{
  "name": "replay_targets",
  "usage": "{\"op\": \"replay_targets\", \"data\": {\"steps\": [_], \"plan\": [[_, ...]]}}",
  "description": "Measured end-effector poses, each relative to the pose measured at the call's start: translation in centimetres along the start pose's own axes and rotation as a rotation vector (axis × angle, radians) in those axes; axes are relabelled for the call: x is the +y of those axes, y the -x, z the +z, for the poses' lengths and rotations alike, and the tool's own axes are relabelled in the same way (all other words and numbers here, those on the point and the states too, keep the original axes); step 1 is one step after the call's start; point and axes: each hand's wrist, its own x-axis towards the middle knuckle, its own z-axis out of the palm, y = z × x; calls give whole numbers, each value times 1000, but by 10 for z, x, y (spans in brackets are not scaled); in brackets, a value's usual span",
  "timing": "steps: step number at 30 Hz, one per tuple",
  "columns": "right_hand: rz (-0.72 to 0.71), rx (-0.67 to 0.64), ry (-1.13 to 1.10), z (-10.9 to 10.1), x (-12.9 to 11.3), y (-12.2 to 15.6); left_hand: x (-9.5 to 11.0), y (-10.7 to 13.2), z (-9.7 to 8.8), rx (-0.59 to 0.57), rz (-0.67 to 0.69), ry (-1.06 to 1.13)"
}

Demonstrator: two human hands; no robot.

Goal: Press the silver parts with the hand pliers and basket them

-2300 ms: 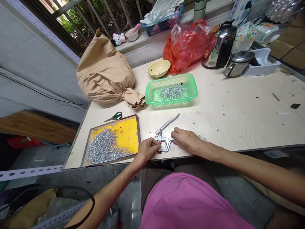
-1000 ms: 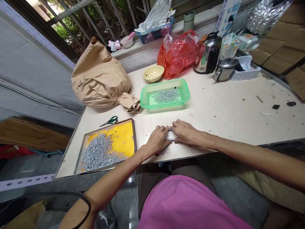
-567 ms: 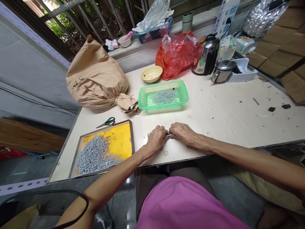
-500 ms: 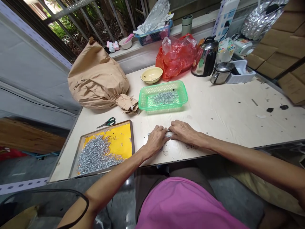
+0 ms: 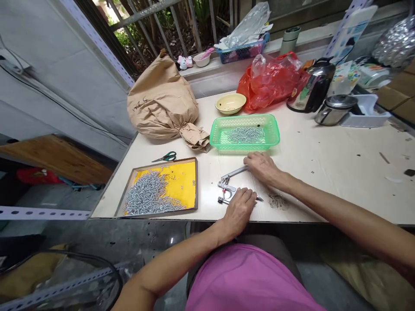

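A silver hand press tool lies on the pale table, its jaws apart. My left hand rests palm down over the tool's lower handle near the front edge, fingers curled on it. My right hand grips the raised upper handle, just in front of a green basket that holds several small metal screws. To the left, a yellow-lined tray carries a heap of the same screws.
Green-handled scissors lie behind the tray. A tied brown paper sack, a yellow bowl, a red plastic bag, a kettle and a steel pot stand at the back. Dark debris lies beside my right forearm.
Both hands were pressed together on the closed tool; now the upper handle is up under my right hand, the jaws are apart, and my left hand has slid nearer the table's front edge.
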Motion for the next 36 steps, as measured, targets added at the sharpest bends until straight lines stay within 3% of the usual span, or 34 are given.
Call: {"op": "replay_targets", "data": {"steps": [5,8,10,13,15,18,22,25,29,33,36], "plan": [[-542,-63,-67,-8,-56,-2,13,23,-27,-22,112,96],[-691,-86,-14,-2,-73,-5,9,49,-57,51,104,53],[-748,-73,10,5,-77,-8,-10,65,-80,134,-35,-41],[-812,-25,14,16,-81,-12,-62,83,-116,214,-366,-229],[-789,36,-15,20,-82,-15,-101,94,-138,230,-549,-342],[-623,219,-129,13,-71,-22,-146,107,-160,194,-745,-430],[-307,476,-255,-21,-29,-44,-169,115,-170,70,-769,-468],[-97,566,-125,-44,5,-56,-175,108,-170,29,-766,-505],[-17,552,-23,-44,20,-50,-185,91,-168,-36,-821,-559],[-101,415,-92,-19,2,-19,-197,78,-164,-186,-847,-578],[-147,277,-190,1,-14,11,-207,73,-162,-194,-887,-576]]}}
